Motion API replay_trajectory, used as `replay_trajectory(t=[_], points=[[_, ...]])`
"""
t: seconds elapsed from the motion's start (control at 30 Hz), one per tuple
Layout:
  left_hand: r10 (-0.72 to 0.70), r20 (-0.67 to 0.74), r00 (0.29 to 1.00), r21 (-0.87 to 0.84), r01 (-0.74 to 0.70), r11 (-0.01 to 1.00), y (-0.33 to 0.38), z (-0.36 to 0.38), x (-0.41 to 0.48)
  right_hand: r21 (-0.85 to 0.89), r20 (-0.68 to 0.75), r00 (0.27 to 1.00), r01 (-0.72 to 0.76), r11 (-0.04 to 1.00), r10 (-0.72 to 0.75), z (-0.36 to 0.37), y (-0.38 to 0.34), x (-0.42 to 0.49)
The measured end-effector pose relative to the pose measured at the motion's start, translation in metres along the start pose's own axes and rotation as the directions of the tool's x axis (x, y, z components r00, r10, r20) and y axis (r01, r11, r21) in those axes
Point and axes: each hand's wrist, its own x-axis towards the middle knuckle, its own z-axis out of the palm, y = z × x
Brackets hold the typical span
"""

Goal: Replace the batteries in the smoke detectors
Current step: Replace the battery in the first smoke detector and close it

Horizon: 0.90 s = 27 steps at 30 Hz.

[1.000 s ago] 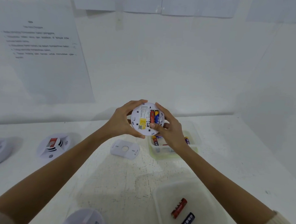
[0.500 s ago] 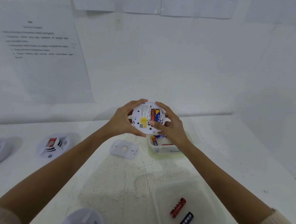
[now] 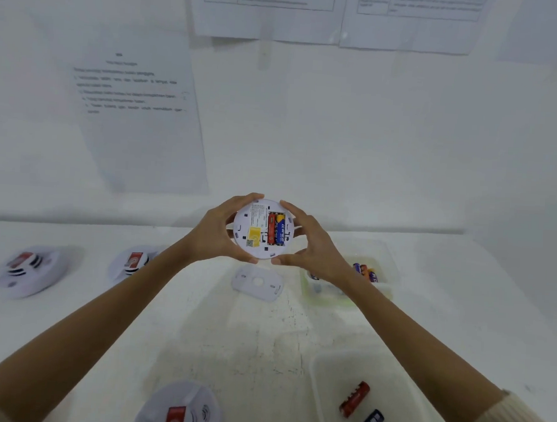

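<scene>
white plastic detector (image 3: 258,234), seemingly scuffed tabletop (image 3: 247,333)

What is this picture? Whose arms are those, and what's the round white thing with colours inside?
No machine here, just a person. A camera worn on their head looks down, so you see their own arms. The left hand and right hand hold a round smoke detector between them, its back facing the camera. Two batteries sit inside: a red battery and a blue battery. On the white table below lies a flat white plate with a hole. Three more detectors rest there: the far-left detector, the middle detector and the near detector. A small tub behind the right arm holds a few batteries, and a clear tray nearby holds two loose batteries.
</scene>
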Motion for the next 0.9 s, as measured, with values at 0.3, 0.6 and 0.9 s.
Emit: replay_trajectory(t=[0.3, 0.6, 0.9], points=[[-0.116, -0.086, 0.989, -0.019, 0.115, 0.993, -0.028, -0.039, -0.069, -0.457, 0.33, 0.918, -0.05, 0.888, 0.222, 0.063, 0.001, 0.022], [-0.115, -0.091, 0.989, -0.027, 0.113, 0.993, -0.039, -0.047, -0.081, -0.581, 0.343, 0.891, -0.046, 0.813, 0.296, 0.068, 0.01, 0.025], [-0.124, -0.083, 0.989, -0.049, 0.12, 0.992, -0.042, -0.047, -0.077, -0.469, 0.243, 0.937, -0.115, 0.875, 0.253, 0.066, 0.01, 0.021]])
